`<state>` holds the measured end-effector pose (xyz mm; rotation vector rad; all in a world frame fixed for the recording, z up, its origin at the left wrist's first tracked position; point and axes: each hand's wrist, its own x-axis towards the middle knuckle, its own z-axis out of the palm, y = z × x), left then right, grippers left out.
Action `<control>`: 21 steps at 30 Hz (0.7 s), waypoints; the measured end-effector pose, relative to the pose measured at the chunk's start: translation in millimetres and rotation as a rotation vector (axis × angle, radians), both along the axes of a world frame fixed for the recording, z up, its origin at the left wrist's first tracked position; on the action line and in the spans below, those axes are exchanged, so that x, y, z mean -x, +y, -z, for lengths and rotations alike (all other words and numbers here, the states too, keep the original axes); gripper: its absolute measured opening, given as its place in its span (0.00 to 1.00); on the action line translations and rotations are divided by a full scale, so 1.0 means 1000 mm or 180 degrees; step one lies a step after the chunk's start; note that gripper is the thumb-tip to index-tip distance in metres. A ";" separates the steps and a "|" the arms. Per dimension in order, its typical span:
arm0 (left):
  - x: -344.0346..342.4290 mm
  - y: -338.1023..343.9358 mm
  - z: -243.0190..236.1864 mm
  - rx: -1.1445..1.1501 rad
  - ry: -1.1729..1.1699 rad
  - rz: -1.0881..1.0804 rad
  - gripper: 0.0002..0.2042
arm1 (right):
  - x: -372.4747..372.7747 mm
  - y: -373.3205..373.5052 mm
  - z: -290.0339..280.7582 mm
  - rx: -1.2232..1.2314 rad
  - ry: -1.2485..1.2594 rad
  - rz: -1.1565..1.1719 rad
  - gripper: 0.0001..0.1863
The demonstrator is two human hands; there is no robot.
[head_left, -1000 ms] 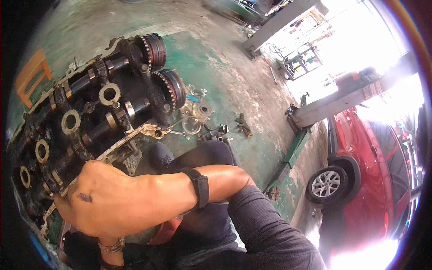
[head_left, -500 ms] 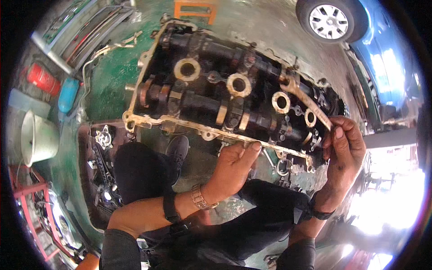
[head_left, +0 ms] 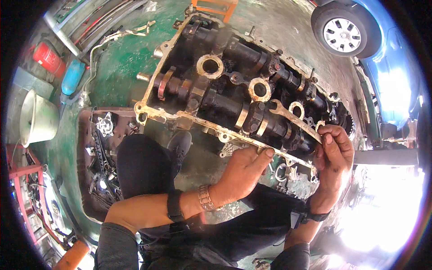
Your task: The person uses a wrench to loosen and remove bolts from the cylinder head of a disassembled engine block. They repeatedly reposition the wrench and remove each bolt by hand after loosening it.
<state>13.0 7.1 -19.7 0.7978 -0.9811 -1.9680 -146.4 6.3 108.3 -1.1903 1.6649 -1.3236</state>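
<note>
A greasy black cylinder head (head_left: 200,122) with a pale metal rim lies slanted before me, with two camshafts along it. My left hand (head_left: 240,173) grips its near rim, thumb on top and the other fingers curled out of sight underneath. In my right hand (head_left: 334,150), fingers and thumb pinch the shaft of a wrench (head_left: 297,120) near its right end. The wrench's forked end reaches left over the near camshaft (head_left: 220,106), beside a bolted bearing cap (head_left: 260,116). Whether its jaw touches a part there, I cannot tell.
A brown tray (head_left: 85,180) of loose metal parts sits on the floor at left. Beyond it are a whitish bucket (head_left: 38,119), a red cylinder (head_left: 48,58) and a blue bottle (head_left: 72,77). A blue car's wheel (head_left: 341,33) stands far right, an orange stool (head_left: 218,6) at the far side.
My right hand has brought the wrench nearer, from the far camshaft side to the near camshaft. My left hand keeps its hold on the rim. The whole view has shifted a little.
</note>
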 end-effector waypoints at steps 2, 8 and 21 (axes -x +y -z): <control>-0.001 -0.001 -0.002 -0.0004 -0.0006 0.0016 0.19 | -0.001 -0.001 0.001 -0.0034 0.0027 -0.0052 0.10; 0.000 -0.001 -0.001 -0.0005 0.0023 -0.0037 0.20 | -0.004 -0.004 0.004 -0.0141 0.0031 -0.0110 0.09; 0.003 0.001 0.001 0.0026 0.0101 -0.0134 0.18 | -0.011 -0.005 0.004 -0.0336 0.0151 0.0057 0.08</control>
